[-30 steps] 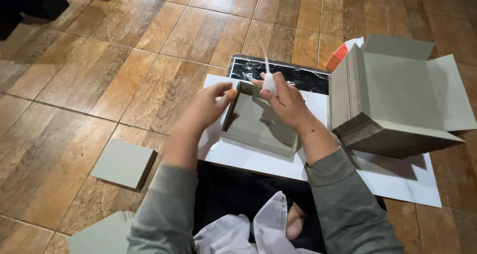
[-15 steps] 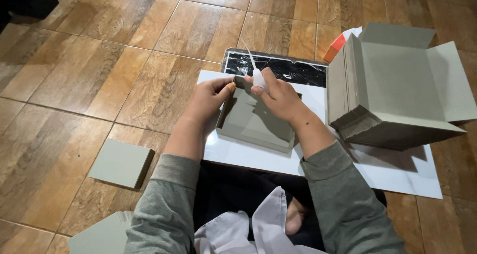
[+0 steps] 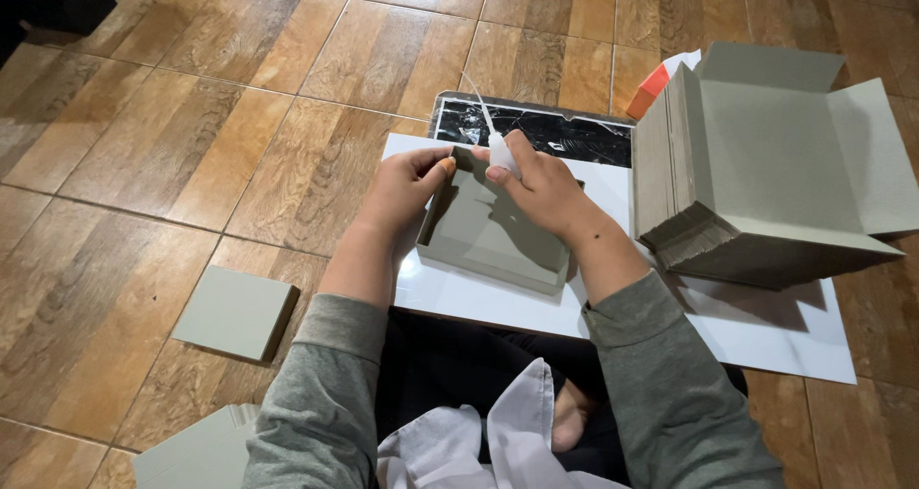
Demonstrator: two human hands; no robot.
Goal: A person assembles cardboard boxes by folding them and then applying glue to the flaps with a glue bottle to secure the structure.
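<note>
Hands meet over a shallow grey cardboard tray that lies on a white sheet spread across the wooden plank floor, directly in front of the seated person's knees. The left hand is curled narrow, its thumb and forefinger pinching the tray's upturned far-left corner. The right hand is closed around a small white squeeze bottle, whose long thin nozzle points up and away from the tray; the bottle sits just above the tray's far wall, close to the left fingertips. Whether the nozzle tip touches the cardboard cannot be told. Both forearms wear grey-green sleeves. Beyond the tray, half under the white sheet, lies a black marbled slab. To the right of the tray, resting on the same sheet, stands a tall stack of flat grey cardboard blanks, and an unfolded grey box blank with raised flaps lies on top of it. An orange-and-white object peeks out behind the stack. On the floor to the left, well apart from the hands, lies a finished square grey cardboard lid, and another grey cardboard piece shows at the bottom edge, near the left elbow.
</note>
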